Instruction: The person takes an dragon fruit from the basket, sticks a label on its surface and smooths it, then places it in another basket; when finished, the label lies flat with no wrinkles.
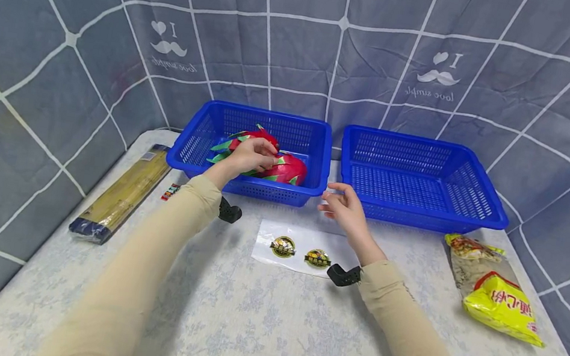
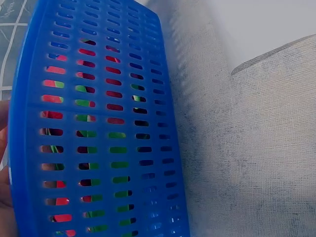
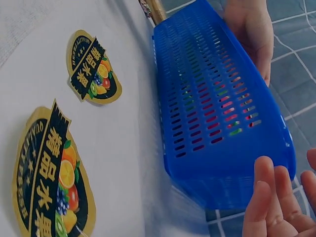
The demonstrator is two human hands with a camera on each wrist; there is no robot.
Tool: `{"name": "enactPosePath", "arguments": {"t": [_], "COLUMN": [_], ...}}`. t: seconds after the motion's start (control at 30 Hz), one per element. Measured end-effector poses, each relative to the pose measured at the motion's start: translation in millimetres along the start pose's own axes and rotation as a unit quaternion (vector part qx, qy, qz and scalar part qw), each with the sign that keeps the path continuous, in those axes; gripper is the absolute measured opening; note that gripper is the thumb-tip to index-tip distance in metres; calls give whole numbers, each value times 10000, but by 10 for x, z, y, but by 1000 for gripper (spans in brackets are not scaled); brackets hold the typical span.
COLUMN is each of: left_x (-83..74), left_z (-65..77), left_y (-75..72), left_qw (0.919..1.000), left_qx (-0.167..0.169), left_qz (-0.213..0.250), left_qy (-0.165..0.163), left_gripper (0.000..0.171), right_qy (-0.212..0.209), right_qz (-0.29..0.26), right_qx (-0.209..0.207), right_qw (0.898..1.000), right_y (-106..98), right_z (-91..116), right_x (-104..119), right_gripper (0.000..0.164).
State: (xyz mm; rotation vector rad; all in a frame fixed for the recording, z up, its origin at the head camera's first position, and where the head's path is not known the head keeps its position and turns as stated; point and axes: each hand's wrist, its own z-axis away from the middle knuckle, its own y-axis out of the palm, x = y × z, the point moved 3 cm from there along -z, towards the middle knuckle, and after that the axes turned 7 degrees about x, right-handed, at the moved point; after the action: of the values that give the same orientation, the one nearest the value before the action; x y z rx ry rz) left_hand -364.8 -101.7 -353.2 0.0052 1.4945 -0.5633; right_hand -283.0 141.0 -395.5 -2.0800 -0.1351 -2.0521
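Red dragon fruits (image 1: 293, 170) with green-tipped scales lie in the left blue plastic basket (image 1: 283, 193). My left hand (image 1: 249, 159) reaches over that basket's front rim, its loosely bent fingers right at the fruit. Through the slots of the basket wall (image 2: 103, 143), red and green patches show in the left wrist view, while most of the hand is hidden behind the rim. Beside the basket's front right corner, my right hand (image 1: 344, 209) hovers with relaxed, spread fingers and holds nothing. Below it, a white sheet (image 1: 265, 251) carries two gold-and-black fruit stickers (image 3: 96, 69).
A second blue basket (image 1: 395, 213) stands on the right. Long yellowish sticks in a clear pack (image 1: 126, 195) lie at the left, near a small colourful packet (image 1: 170, 192). A yellow food bag (image 1: 499, 302) rests at the right. Grey checked cloth (image 1: 302, 59) hangs behind.
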Motion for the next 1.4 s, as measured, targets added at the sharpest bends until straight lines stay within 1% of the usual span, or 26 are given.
{"name": "enactPosePath", "arguments": {"t": [0.1, 0.27, 0.5, 0.7, 0.93, 1.0, 1.2, 1.4], "left_x": [12, 18, 7, 13, 20, 21, 18, 19], "left_z": [-25, -39, -29, -38, -42, -40, -29, -32], "left_y": [2, 7, 22, 27, 31, 33, 48, 62], "left_qw": [10000, 9999, 9985, 9981, 9951, 9949, 9965, 9956], "left_qx": [-29, -95, -159, -179, -179, -161, -8, 154], "left_qz": [9, -112, -518, -596, -970, -991, -831, -922], "left_qy": [-50, -61, -46, 17, 110, 119, 95, 95], "left_gripper": [27, 28, 24, 20, 17, 17, 15, 11], "right_qy": [30, 52, 85, 123, 180, 189, 221, 200], "right_qz": [-7, -30, -2, -18, 110, 127, 165, 123], "right_qx": [-42, -55, -162, -150, -143, -129, -84, -53], "right_qw": [10000, 10000, 9998, 9998, 9997, 9997, 9996, 9997], "right_y": [22, 70, 100, 112, 106, 105, 108, 110], "right_z": [-13, -29, -58, -66, -72, -72, -69, -69], "right_x": [-10, -21, -40, -39, -49, -50, -40, -33], "right_gripper": [36, 35, 32, 32, 33, 33, 33, 33]}}
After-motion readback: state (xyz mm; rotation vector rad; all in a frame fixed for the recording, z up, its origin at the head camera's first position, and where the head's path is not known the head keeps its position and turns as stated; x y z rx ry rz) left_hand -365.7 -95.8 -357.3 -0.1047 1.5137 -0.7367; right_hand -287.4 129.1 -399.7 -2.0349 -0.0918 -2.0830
